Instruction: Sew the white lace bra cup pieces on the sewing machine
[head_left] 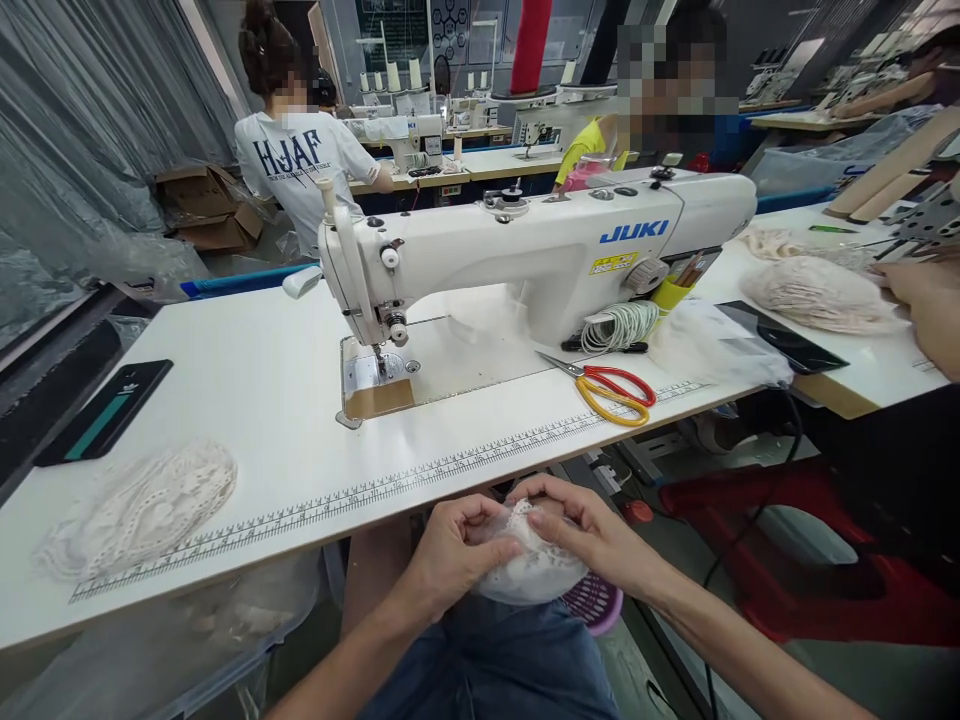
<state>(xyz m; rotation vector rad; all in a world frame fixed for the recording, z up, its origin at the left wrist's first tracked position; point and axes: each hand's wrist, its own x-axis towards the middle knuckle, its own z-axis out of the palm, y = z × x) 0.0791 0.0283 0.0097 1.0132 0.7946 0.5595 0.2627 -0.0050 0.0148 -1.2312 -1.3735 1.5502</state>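
My left hand (450,555) and my right hand (589,530) are both closed on a small white lace piece (529,565), held over my lap just below the front edge of the white sewing table (255,400). The fingers of both hands pinch the lace's upper edge. A white JUKI sewing machine (540,250) stands on the table beyond my hands, its needle end at the left. A pile of white lace (142,510) lies on the table's near left.
Red and yellow scissors (611,390) lie right of the machine bed, next to a coil of white cord (619,325). A black phone (105,410) rests far left. More lace bundles (821,295) lie at the right. Other people work behind. A red stool (787,560) stands right.
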